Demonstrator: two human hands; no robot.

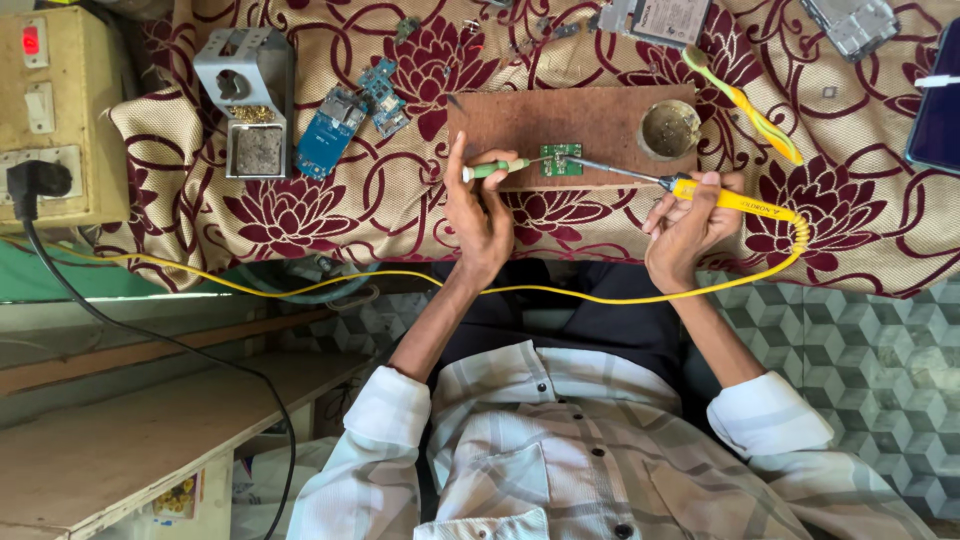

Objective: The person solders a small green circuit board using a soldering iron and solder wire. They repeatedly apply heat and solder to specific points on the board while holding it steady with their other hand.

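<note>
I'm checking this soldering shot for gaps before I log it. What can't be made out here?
- Head view: whether the soldering iron tip touches the small green circuit board is too small to tell.
- The tip of the green-handled tool in the left hand is too fine to see.
- The dark device is cut off by the frame's side edge.

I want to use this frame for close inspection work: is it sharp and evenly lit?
Head view: soft, even light, no harsh glare; the small green circuit board and yellow soldering iron look sharp; shirt at the bottom edge slightly soft; edges show mild wide-angle stretch.
</note>
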